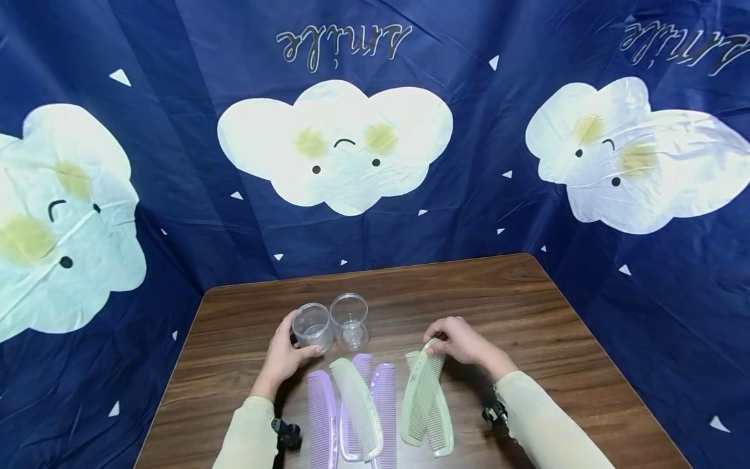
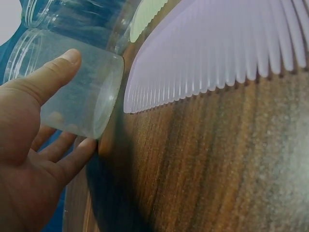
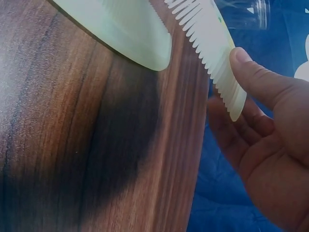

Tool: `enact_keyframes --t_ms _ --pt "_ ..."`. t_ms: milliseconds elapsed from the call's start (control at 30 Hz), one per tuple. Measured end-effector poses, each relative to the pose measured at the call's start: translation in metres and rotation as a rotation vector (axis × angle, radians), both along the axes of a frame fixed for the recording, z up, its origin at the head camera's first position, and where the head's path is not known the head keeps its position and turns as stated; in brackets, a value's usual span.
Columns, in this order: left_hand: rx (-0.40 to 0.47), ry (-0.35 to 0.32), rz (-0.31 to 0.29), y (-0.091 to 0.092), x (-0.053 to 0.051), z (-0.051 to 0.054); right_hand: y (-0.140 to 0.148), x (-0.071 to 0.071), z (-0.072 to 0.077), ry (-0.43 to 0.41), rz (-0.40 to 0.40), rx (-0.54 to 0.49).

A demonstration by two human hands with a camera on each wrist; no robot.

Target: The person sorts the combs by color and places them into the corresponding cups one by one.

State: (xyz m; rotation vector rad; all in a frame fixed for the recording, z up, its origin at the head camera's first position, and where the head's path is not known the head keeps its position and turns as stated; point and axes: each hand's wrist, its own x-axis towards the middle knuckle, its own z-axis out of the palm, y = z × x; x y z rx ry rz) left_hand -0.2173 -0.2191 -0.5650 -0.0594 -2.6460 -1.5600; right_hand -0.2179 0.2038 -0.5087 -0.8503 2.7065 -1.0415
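Observation:
The left hand curls its fingers and thumb round a clear plastic jar; in the left wrist view the thumb lies along the jar's side. A second clear container stands just right of it. The right hand pinches the top end of a green comb, which lies across another green comb. The right wrist view shows the right hand with the thumb on the pinched comb's edge and that comb's end raised.
Between the hands lie several purple combs, with a green comb across them. The wooden table meets a dark blue curtain with white clouds at its back edge.

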Motion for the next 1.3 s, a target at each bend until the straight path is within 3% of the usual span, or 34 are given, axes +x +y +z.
enact_keyframes --t_ms 400,700,1300 --pt "-0.018 -0.012 -0.016 -0.001 0.000 0.000 0.000 -0.002 0.009 -0.021 0.002 -0.111" --pt "-0.015 -0.013 -0.024 0.000 0.001 0.002 0.001 0.003 0.021 -0.194 -0.025 -0.247" --pt "-0.020 -0.010 -0.020 -0.002 0.002 0.002 0.003 0.005 0.036 -0.070 -0.036 -0.278"
